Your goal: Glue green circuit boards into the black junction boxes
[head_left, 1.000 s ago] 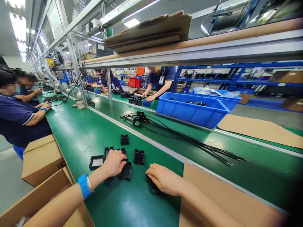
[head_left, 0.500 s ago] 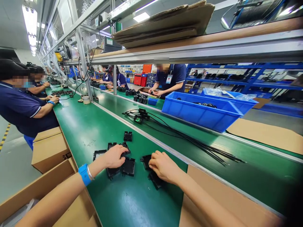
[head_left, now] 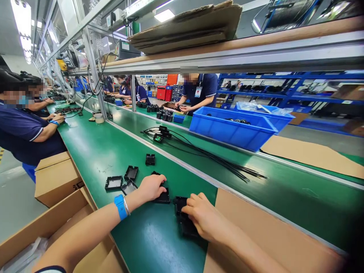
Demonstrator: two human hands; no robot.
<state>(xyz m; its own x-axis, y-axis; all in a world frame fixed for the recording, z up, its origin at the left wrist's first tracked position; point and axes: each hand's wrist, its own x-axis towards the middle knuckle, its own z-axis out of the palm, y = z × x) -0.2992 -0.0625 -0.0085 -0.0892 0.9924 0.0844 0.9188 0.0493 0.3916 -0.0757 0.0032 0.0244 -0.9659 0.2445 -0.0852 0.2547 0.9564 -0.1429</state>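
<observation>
As seen from the head camera, rests the left hand point(head_left: 150, 187) on a black shell point(head_left: 163, 196), fingers half bent over its far part, with a second shell point(head_left: 155, 173) mostly hidden just behind. Has the right hand point(head_left: 203, 216) well curled, fingertips touching an open shell point(head_left: 179, 204), with a dark shell point(head_left: 187, 227) just below, near the palm. Hides the undersides of both hands, so cannot tell firm grip from mere touch. Shows three loose shells point(head_left: 113, 182) close together on the green worktop point(head_left: 153, 242), left of the left hand, and a lone shell point(head_left: 150, 159) farther off, apart from these. Wears a blue wristband point(head_left: 121, 207) on the left arm. Has a cardboard sheet point(head_left: 250, 212) under the right forearm. Shows black cables point(head_left: 227, 166) stretched out beyond a metal rail, then a blue bin point(head_left: 227, 134) and a person in a dark shirt point(head_left: 197, 91) across from it.
</observation>
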